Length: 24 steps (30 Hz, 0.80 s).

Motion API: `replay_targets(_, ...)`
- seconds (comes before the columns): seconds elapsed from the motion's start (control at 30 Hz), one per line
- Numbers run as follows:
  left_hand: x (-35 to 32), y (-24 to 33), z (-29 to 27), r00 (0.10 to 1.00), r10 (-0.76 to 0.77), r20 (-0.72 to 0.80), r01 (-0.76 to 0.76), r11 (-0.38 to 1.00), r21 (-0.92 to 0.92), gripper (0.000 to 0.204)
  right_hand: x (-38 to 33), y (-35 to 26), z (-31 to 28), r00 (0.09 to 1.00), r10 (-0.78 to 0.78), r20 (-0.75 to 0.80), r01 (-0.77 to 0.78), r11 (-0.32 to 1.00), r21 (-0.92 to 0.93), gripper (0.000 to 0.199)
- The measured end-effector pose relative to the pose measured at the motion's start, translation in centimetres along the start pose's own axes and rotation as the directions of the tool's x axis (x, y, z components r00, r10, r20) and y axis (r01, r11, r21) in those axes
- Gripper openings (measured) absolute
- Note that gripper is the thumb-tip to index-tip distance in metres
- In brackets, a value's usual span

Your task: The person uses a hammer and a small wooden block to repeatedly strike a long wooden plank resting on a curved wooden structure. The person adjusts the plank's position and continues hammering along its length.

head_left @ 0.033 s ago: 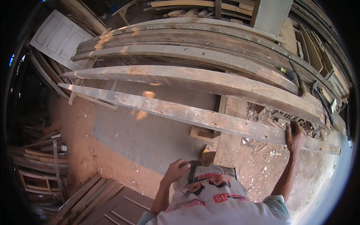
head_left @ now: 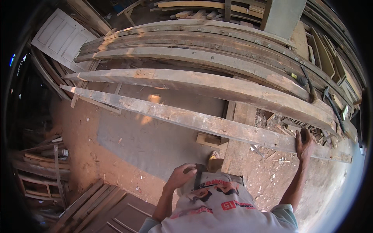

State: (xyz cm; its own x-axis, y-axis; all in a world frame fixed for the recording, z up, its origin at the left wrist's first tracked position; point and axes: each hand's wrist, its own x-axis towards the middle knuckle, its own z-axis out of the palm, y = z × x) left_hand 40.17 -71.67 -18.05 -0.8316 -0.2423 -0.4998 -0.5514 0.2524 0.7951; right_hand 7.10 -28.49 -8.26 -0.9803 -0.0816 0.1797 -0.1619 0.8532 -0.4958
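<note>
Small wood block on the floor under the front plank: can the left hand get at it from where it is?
Probably yes. The left hand hangs free by the hip, and bare floor lies between it and the wood block. The front plank passes above it, so a bend looks needed.

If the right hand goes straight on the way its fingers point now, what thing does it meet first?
The right hand already lies on the nearest long plank, fingers pointing away from the person. Going on, it would probably meet the wood scraps beyond it, then the thicker beam; depth is unclear.
</note>
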Motion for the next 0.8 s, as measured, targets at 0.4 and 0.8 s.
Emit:
replay_targets(0.4, 24.0, 23.3, -23.4, 0.770, 0.635, -0.062, -0.599, 0.753, 0.273, 0.026, -11.7, 0.0, 6.4, 0.635, 0.193, -0.748, -0.269, 0.963, 0.019, 0.047)
replay_targets(0.8, 52.8, 24.5, -34.6, 0.809, 0.519, 0.278, -0.558, 0.527, 0.641, 0.024, -35.3, -17.0, 22.7, 0.392, 0.809, 0.438, -0.847, 0.503, -0.173, 0.059)
